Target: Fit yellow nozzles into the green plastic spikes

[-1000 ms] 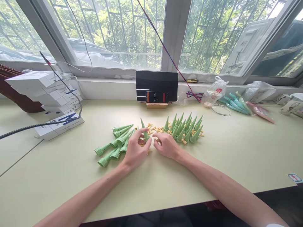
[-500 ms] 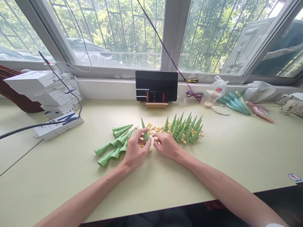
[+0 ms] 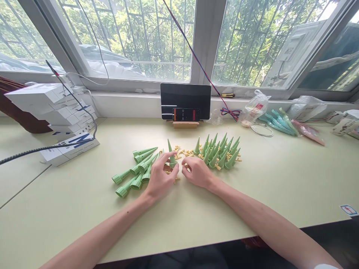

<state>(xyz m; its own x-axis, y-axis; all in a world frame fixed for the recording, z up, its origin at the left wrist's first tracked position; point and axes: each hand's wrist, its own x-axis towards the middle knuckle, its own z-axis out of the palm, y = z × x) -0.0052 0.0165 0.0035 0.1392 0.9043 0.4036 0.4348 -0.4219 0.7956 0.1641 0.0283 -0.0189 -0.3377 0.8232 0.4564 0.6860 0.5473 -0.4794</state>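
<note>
My left hand [image 3: 160,178] pinches an upright green plastic spike cone [image 3: 171,153] near its base, tip pointing up. My right hand [image 3: 197,172] sits just right of it with fingers curled together close to the cone's base; what they hold is too small to name. Small yellow plastic pieces [image 3: 183,152] lie scattered between and behind the hands. A heap of green cones lying flat [image 3: 138,169] is left of my left hand. A cluster of upright green cones [image 3: 221,153] with yellow pieces at their bases stands right of my right hand.
A phone on a wooden stand [image 3: 186,115] leans against a black panel [image 3: 185,97] at the back. Stacked white boxes [image 3: 59,112] and a black cable [image 3: 42,149] lie at the left. Plastic bags with teal cones [image 3: 277,121] sit at the back right. The pale green table [image 3: 280,179] ends near me.
Hardly anything: both hands stay at the upright cone, with only slight finger shifts. The phone's timer reading has advanced.
</note>
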